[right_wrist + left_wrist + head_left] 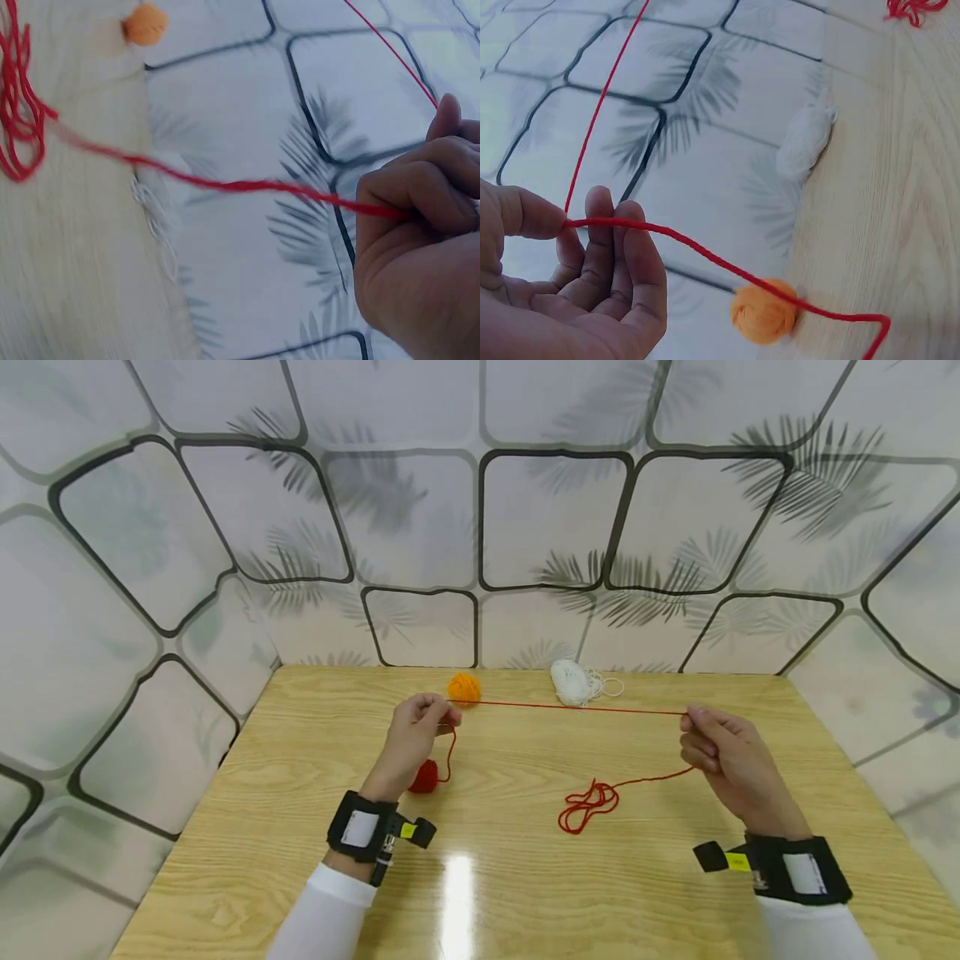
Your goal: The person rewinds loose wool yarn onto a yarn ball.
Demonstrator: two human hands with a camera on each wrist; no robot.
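A strand of red yarn stretches straight between the two hands above the table. The left hand pinches one end of that stretch between thumb and index finger; in the left wrist view its other fingers are loosely bent. From there the yarn hangs down to a red yarn ball, partly hidden behind the left hand. The right hand grips the other end, fingers curled round the yarn in the right wrist view. A tail runs from it to a loose red tangle on the table.
An orange yarn ball and a white yarn skein with loose loops lie at the back of the wooden table. A patterned wall rises behind the table's far edge.
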